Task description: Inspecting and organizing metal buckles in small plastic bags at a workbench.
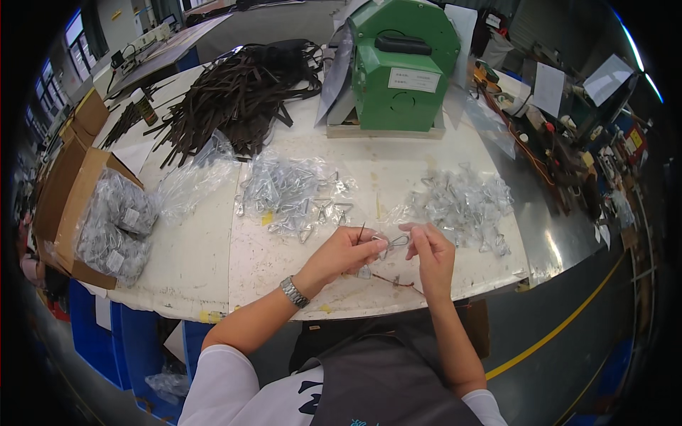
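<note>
Over the near middle of the white worktable, my left hand (348, 250) is closed in a pinch on a small triangular metal ring (383, 246). A thin dark point sticks up beside its fingers; what it belongs to is hidden. My right hand (431, 257) is close by, its thumb and index finger curled near another bent-wire metal piece (400, 241). Whether those fingers grip it, or a bit of clear plastic, is too small to tell. Beyond my left hand lies a pile of triangular metal rings (280, 186) on clear plastic. A second pile of bagged metal pieces (465, 206) lies beyond my right hand.
A green machine (401, 71) stands at the back. Dark straps (238, 92) are heaped at the back left, beside a small bottle (144, 108). At the left, a cardboard box (64, 234) holds filled plastic bags (117, 227). A reddish-brown cord (393, 282) lies under my hands.
</note>
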A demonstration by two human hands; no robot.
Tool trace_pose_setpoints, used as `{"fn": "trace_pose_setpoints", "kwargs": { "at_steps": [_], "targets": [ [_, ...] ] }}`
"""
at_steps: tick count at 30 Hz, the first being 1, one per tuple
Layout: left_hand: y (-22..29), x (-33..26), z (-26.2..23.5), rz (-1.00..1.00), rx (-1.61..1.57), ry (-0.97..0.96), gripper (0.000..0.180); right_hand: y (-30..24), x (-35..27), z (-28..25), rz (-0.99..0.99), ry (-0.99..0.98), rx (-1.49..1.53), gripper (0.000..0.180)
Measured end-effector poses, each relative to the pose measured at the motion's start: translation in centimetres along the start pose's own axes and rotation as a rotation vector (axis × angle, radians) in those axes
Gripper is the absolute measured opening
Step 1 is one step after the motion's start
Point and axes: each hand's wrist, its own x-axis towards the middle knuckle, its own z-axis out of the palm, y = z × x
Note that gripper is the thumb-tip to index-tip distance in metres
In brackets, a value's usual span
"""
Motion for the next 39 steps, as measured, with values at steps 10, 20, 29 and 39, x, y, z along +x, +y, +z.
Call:
{"fn": "trace_pose_setpoints", "kwargs": {
  "at_steps": [10, 20, 29, 39],
  "targets": [
    [-0.7, 0.2, -0.3, 0.022, -0.084, -0.043, 0.018, 0.3, -1.2, 1.6, 0.379, 0.080, 0.569, 0.031],
    [-0.2, -0.3, 0.4, 0.081, -0.021, 0.021, 0.022, 2.1, -2.0, 2.4, 0.438, -0.049, 0.511, 0.031],
    [0.3, -0.3, -0.8, 0.118, 0.101, -0.033, 0.019, 2.6, -1.7, 1.8, 0.450, 0.051, 0.791, 0.025],
    [1.9, -0.8, -1.2, 0.114, 0.120, -0.168, 0.026, -0.2, -1.6, -0.2, 0.604, -0.575, 0.758, 0.030]
  ]
}}
